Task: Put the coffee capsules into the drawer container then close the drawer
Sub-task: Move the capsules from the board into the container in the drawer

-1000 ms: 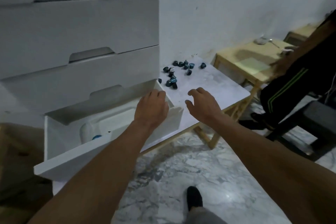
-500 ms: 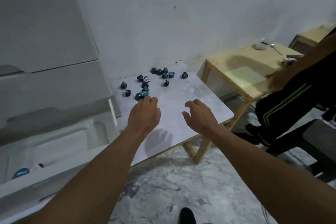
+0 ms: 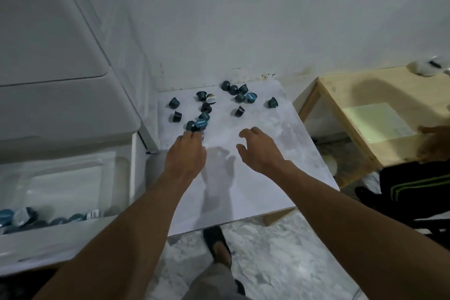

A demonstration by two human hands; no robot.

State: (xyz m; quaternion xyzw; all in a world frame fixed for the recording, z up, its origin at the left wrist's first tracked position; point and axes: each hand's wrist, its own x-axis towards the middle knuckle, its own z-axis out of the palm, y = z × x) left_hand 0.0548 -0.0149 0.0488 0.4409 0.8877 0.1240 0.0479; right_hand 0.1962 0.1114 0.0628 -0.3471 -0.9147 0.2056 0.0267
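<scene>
Directly below the head camera, two bare forearms reach over a small table (image 3: 255, 190) with a smooth white, faintly marbled top that stands against a scuffed white wall. About fifteen coffee capsules (image 3: 239, 97) lie scattered at its far end: small dark teal cups shaped like cut-off cones, some upright, some tipped on their sides, a few showing bright blue foil lids with print too small to read. The left hand (image 3: 186, 153) is stretched forward with its fingers bunched close together and angled down, the tips meeting the nearest capsule (image 3: 191, 126); whether they grip it cannot be told. The right hand (image 3: 258, 151) hovers above bare tabletop, fingers loosely curved and spread apart, holding nothing. To the left, the bottom drawer (image 3: 73, 238) of a plain white cabinet stands pulled out; inside sits a glossy white moulded container (image 3: 68, 185), and more capsules (image 3: 24, 217) lie along its near edge, lids blurred. To the right is a pale wooden side table (image 3: 341, 95), with another person's hand (image 3: 433, 143) and dark trousers with green stripes (image 3: 414, 185) at the frame's edge. Grey-white marble floor (image 3: 280, 263) shows below, with one dark shoe (image 3: 216, 243).
</scene>
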